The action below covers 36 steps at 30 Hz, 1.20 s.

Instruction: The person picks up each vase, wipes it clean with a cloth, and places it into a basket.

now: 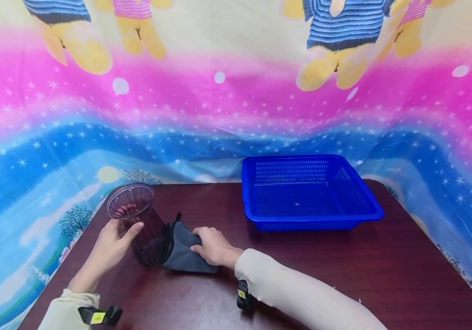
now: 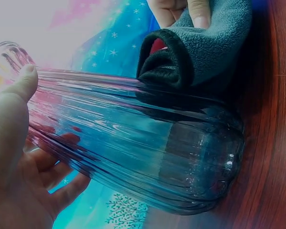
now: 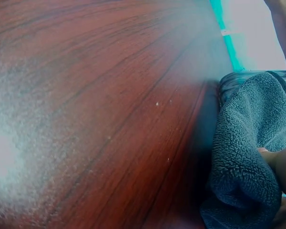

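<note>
A clear, purplish ribbed glass vase (image 1: pixel 148 236) with a flared rim stands on the table at the left, leaning a little. My left hand (image 1: pixel 109 245) holds it below the rim, with the thumb on the near side and fingers around the far side, as the left wrist view shows. My right hand (image 1: pixel 216 247) grips a folded grey terry cloth (image 1: pixel 186 256) with dark edging. That cloth lies against the lower right side of the vase and reaches down to the table. In the right wrist view the cloth (image 3: pixel 243 157) hides most of the vase.
A blue plastic basket (image 1: pixel 256 220) with perforated walls stands at the back right of the dark red wooden table (image 1: pixel 326 275). A printed cloth backdrop (image 1: pixel 202 110) hangs behind the table and along its sides. Both wrists wear black straps.
</note>
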Available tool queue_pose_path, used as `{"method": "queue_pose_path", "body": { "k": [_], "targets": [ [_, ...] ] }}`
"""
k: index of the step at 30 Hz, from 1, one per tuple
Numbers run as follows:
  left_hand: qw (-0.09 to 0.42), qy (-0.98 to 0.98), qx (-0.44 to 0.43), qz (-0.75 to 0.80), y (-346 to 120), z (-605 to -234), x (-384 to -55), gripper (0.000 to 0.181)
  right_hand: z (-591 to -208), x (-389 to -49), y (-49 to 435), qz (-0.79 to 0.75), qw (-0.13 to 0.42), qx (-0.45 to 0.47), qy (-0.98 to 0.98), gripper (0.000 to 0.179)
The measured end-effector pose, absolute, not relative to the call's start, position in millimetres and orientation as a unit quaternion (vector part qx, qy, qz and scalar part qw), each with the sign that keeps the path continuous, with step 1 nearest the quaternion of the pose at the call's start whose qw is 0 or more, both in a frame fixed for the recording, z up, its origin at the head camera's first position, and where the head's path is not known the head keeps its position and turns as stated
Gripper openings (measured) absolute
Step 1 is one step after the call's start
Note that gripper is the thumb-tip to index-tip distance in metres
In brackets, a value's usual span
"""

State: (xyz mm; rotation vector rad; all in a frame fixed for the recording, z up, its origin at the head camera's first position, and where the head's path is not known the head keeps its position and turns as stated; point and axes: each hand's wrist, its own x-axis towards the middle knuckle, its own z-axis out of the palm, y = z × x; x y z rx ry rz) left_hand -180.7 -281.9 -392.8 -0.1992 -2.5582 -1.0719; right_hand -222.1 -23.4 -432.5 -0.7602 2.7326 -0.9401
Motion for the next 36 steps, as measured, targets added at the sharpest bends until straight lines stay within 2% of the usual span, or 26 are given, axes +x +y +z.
{"method": "queue_pose_path", "body": {
  "k": [18,36],
  "targets": [
    [0.178,-0.906,-0.065,-0.378,-282,-393,-179,0.045,-432,-221,-25,-0.343,0.052,-0.257,0.902,0.019],
    [0.193,-0.905,-0.071,-0.372,-282,-395,-180,0.043,-402,-222,-38,-0.412,0.009,-0.254,0.875,0.016]
  ]
}}
